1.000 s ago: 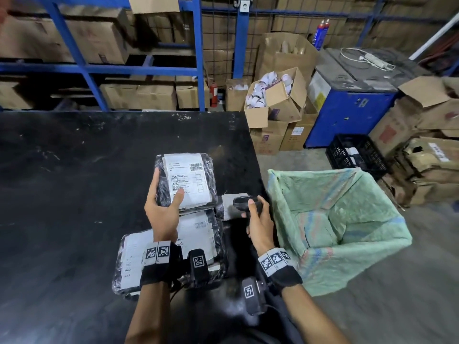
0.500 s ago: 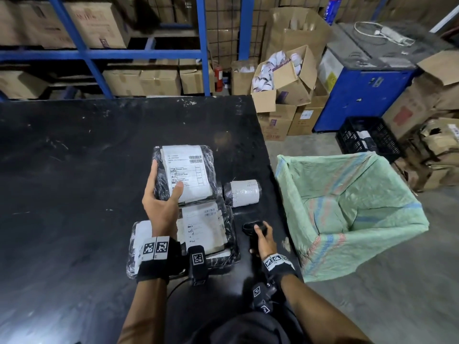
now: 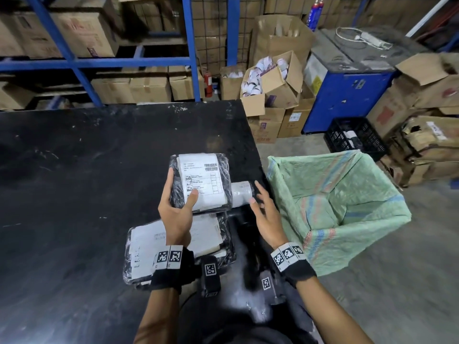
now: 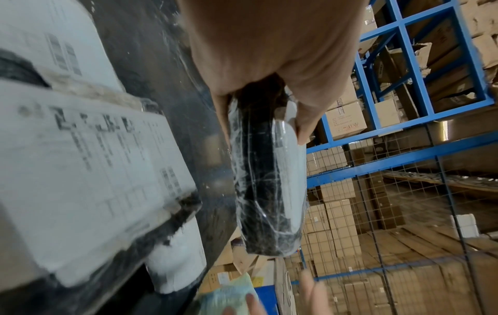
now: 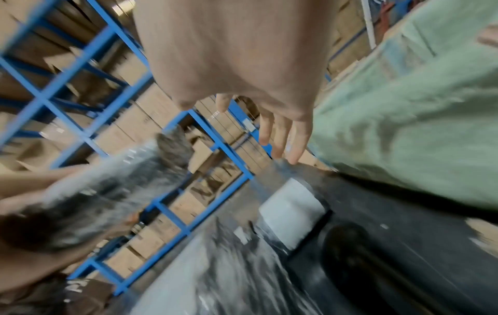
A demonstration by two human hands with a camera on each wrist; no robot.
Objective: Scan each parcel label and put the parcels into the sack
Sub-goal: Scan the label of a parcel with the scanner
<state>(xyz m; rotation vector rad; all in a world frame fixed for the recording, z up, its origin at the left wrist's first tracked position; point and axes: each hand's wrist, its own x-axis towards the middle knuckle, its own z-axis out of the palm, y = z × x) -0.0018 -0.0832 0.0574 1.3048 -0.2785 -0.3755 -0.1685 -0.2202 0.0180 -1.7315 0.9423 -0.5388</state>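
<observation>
Hiding the stack (image 3: 149, 247) beneath, the left grip (image 3: 176, 217) clasps a parcel (image 3: 201, 182); right grip (image 3: 267, 214) spread, blurred.

The right hand (image 3: 267, 214) has let go of the scanner (image 3: 244, 225), which now lies on the tabletop (image 3: 87, 170), and has lifted with fingers spread beside the small roll parcel (image 3: 242, 193). The left hand (image 3: 177, 214) has raised its parcel (image 3: 200, 182) slightly toward it.
</observation>
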